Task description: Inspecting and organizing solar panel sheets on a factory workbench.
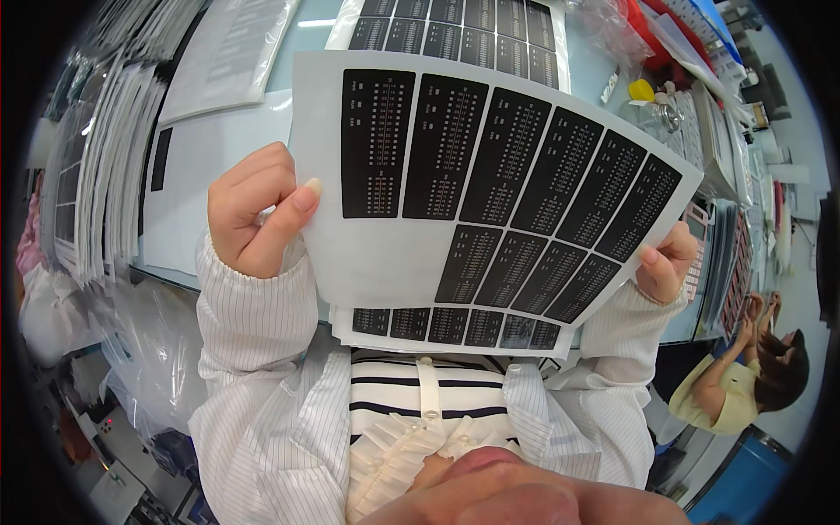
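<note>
A white sheet of black rectangular labels (376, 262) is held up, tilted, in front of me. Its lower left part is blank white. My left hand (258, 210) pinches its left edge between thumb and curled fingers. At the opposite edge, my right hand (667, 262) grips it with the thumb on the face; its other fingers are partly hidden. Beneath lie more sheets of black labels (451, 325), showing below the held one and at the top (394, 37). One narrow black strip (161, 159) rests on white paper (188, 219) left of my left hand.
Tall stacks of sheets (105, 175) stand at the left, with clear plastic bags (153, 350) below them. At the right are a yellow-capped bottle (643, 91), clear plastic wrap (608, 31), and folders (722, 254). A person in yellow (717, 394) sits farther right.
</note>
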A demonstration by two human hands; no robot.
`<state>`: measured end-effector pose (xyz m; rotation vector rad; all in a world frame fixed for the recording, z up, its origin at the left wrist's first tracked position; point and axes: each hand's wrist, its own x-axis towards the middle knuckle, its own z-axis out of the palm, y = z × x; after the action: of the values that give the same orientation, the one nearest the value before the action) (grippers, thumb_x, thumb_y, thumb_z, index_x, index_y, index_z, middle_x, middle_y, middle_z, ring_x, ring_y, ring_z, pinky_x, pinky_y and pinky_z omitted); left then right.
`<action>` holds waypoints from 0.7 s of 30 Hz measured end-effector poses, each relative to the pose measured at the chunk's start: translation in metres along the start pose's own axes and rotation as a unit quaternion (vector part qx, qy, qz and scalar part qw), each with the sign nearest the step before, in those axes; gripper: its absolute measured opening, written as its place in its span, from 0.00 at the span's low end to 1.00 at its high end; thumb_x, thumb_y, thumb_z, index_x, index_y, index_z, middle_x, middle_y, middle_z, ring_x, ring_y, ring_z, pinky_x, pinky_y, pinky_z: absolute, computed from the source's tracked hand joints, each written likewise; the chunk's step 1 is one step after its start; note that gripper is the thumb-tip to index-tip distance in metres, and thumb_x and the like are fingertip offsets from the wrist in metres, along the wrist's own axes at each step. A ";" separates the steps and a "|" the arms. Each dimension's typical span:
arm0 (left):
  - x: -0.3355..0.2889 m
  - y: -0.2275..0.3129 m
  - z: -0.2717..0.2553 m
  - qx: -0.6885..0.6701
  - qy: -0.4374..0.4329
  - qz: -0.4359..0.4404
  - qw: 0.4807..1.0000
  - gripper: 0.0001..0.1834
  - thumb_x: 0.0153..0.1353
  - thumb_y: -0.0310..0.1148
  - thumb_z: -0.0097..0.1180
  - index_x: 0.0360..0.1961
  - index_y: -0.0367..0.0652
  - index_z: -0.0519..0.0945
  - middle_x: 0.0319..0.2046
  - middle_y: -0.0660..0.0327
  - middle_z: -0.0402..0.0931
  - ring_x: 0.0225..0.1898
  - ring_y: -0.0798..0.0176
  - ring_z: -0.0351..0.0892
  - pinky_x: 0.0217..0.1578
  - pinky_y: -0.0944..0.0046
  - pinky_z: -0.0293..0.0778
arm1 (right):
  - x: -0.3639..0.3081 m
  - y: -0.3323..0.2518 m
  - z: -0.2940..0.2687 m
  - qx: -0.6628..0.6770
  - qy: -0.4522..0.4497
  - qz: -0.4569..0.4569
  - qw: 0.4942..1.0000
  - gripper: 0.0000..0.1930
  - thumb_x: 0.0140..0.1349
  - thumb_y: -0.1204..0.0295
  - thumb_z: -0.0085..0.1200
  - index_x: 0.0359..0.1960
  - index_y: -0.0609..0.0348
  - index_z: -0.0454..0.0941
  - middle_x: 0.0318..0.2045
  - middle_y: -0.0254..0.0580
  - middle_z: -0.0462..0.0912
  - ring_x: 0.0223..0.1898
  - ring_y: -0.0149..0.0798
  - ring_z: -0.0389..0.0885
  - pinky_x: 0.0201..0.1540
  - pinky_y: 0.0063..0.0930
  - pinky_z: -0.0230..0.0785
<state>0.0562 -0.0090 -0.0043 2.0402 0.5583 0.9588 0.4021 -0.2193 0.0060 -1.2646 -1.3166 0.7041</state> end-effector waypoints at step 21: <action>-0.003 0.001 -0.002 0.001 -0.010 0.003 1.000 0.13 0.47 0.26 0.54 0.11 0.34 0.66 0.11 0.61 0.60 0.15 0.66 0.57 0.17 0.68 0.53 | 0.002 -0.008 0.007 0.004 0.025 0.001 1.000 0.09 0.45 0.72 0.54 0.18 0.67 0.74 0.24 0.45 0.79 0.23 0.33 0.75 0.28 0.23 0.64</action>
<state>0.0529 -0.0105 -0.0037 2.0516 0.5436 0.9414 0.3938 -0.2180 0.0129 -1.2692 -1.2719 0.6746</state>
